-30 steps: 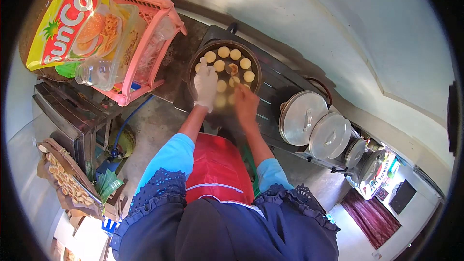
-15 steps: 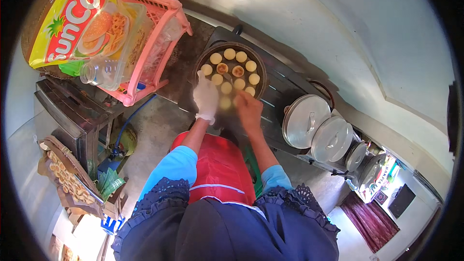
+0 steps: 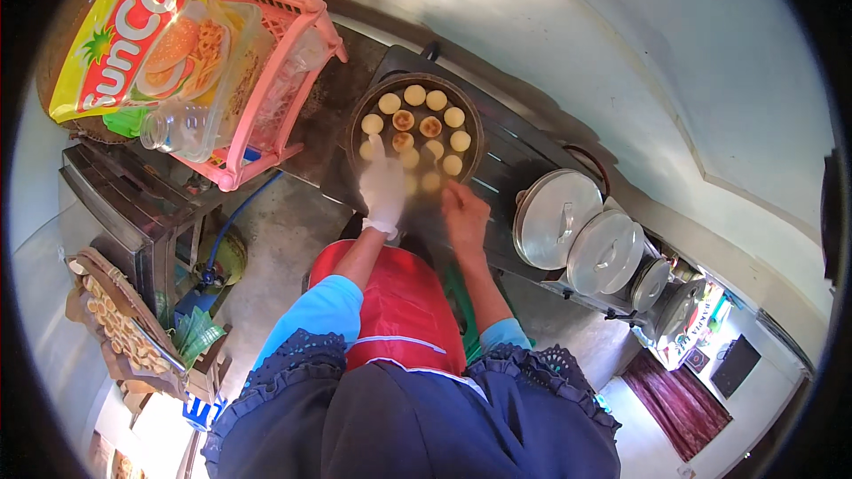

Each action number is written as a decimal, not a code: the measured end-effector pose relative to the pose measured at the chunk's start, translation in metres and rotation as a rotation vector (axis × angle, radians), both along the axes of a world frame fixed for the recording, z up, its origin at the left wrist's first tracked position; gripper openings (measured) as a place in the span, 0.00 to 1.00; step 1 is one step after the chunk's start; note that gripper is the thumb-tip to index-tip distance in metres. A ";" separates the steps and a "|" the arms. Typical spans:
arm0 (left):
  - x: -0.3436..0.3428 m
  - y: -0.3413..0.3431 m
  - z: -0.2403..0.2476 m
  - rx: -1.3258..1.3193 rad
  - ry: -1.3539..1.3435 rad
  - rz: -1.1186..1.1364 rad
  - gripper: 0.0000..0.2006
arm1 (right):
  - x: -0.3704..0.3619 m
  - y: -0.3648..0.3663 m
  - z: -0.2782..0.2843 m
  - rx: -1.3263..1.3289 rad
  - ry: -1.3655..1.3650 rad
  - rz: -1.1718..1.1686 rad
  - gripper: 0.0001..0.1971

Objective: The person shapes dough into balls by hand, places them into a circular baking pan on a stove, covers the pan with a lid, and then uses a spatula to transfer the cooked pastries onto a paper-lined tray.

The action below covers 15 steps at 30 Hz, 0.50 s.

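A round dark pan (image 3: 477,158) holds several small round cakes, mostly pale yellow. Three of them, such as the browned cake (image 3: 430,127), show toasted tops near the middle. My left hand (image 3: 383,193), in a thin whitish glove, reaches over the pan's near left side. Its index finger is stretched toward a pale cake (image 3: 372,123); its other fingers are hard to make out. At the near right rim my bare right hand (image 3: 466,215) has its fingers closed round what looks like a thin utensil, mostly blurred. Haze veils the nearest cakes.
The pan sits on a dark stove (image 3: 506,168) along the wall. Right of it stand pots with metal lids (image 3: 557,219). At left are a pink plastic rack (image 3: 297,62), a yellow pouch (image 3: 133,35) and a clear jar (image 3: 175,127). Lower left, a tray holds small pale pieces (image 3: 124,326).
A third cake now shows a browned top. My right hand has drawn back toward the near right rim, and my left hand has come slightly nearer me.
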<state>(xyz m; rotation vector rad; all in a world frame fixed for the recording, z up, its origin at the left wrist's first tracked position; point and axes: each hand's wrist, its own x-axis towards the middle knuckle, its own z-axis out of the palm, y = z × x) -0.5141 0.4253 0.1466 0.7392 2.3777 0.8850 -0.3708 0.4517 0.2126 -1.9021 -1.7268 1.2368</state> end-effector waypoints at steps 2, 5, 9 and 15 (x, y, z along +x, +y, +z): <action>0.007 0.001 0.001 0.029 0.023 -0.049 0.06 | 0.002 -0.004 -0.011 0.119 -0.037 0.046 0.14; 0.004 -0.009 -0.013 0.006 0.060 -0.182 0.11 | -0.006 -0.012 0.010 0.062 -0.017 0.045 0.14; 0.009 -0.005 -0.006 0.015 0.115 -0.208 0.23 | 0.010 -0.025 0.026 -0.183 0.255 -0.176 0.14; 0.003 0.007 0.023 0.213 0.028 -0.074 0.30 | 0.028 -0.015 0.013 -0.126 0.182 -0.166 0.13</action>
